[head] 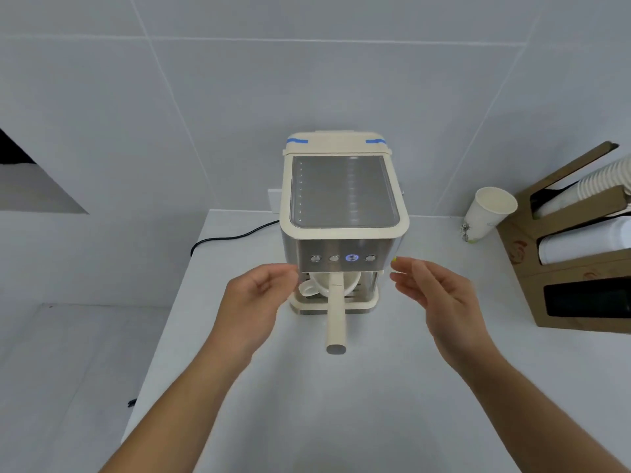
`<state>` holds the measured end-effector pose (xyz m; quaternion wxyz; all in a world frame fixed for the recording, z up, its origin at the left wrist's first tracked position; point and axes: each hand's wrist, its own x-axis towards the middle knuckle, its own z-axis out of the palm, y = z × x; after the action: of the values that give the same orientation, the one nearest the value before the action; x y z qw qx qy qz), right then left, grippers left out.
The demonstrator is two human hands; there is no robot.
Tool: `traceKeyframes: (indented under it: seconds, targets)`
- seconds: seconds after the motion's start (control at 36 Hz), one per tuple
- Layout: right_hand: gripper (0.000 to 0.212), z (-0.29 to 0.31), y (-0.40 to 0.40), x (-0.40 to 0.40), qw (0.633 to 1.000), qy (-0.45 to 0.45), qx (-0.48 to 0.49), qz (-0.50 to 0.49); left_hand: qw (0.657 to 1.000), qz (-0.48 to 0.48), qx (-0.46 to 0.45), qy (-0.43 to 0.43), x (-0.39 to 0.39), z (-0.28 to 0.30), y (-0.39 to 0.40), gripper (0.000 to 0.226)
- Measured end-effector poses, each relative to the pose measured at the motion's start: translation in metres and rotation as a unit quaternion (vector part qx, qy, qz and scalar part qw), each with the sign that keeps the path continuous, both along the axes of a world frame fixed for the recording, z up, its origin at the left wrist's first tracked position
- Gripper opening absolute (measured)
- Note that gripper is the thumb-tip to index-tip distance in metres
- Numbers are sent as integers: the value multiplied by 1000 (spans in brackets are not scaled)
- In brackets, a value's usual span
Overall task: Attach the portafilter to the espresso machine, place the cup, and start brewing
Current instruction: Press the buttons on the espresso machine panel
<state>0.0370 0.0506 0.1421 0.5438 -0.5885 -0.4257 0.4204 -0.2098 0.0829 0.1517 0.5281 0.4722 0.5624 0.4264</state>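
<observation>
A cream and steel espresso machine (343, 199) stands at the back of the white counter. Its third button (352, 258) glows blue. The portafilter (335, 308) is in place under the machine's front, its cream handle pointing straight toward me. A white cup (316, 285) sits on the drip tray (365, 302) beneath it, handle to the left. My left hand (254, 298) hovers just left of the cup, fingers curled loosely and holding nothing. My right hand (433, 295) floats to the right of the machine, fingers apart and empty.
A paper cup (488, 213) leans at the back right beside a cardboard dispenser (577, 264) holding cups and lids. A black power cord (232, 237) runs left from the machine. The counter's left edge (164, 336) drops to a lower surface.
</observation>
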Motion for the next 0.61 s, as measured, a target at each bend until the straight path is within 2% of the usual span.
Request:
traceKeyframes:
  seconds: [0.17,0.28,0.36,0.42,0.61]
  targets:
    - [24,46,15,0,974,-209,88,25,977,-50,167,124,-4,35,16,18]
    - [25,61,30,0,939,-313,139,34,941,-71,238,231,-1,45,30,15]
    - [28,70,41,-4,900,-397,168,66,904,-106,264,319,2,48,45,28]
    - [32,73,46,-6,882,-431,165,93,879,-132,277,364,3,51,53,34]
    - [42,65,63,-9,859,-473,106,164,817,-237,283,443,8,48,79,50]
